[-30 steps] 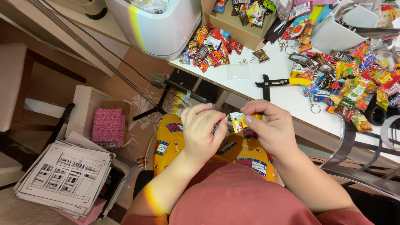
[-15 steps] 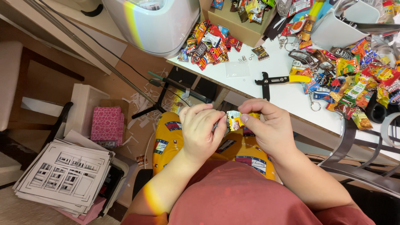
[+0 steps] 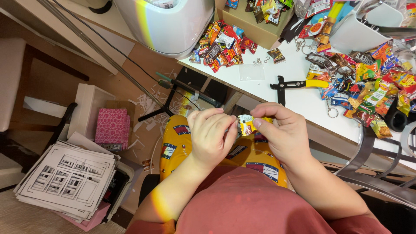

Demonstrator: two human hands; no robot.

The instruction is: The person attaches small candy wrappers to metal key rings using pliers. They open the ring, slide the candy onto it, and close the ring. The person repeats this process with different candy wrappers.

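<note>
Both hands are up in front of the person's lap, just off the near edge of the white table (image 3: 299, 93), and between them is one tiny candy wrapper (image 3: 246, 125), yellow with a bit of red. The left hand (image 3: 211, 138) is curled in tight with its fingertips pinching the left side of the wrapper, and the right hand (image 3: 281, 132) has thumb and forefinger closed on the right side. So both hands are clamped on the same little piece, fingers nearly fully closed, nothing else in either hand as far as I can see. The wrapper sits in the air below the table edge, over the yellow fabric (image 3: 182, 143) on the lap.

On the table, straight out from the right hand, there's a pair of pliers (image 3: 299, 84) with black jaws and a yellow handle, lying flat and well clear of the hands. Just left of the pliers is a small clear plastic rectangle (image 3: 251, 72). Further left on the table is a heap of small candy packets (image 3: 223, 45), mostly red and orange, right beside a white bin (image 3: 167, 26). On the right end of the table there's another, bigger spread of colourful packets (image 3: 372, 86) with key rings mixed in.

Off the table, on the floor to the left, sit a pink box (image 3: 112, 126) and a stack of printed sheets (image 3: 67, 177).
</note>
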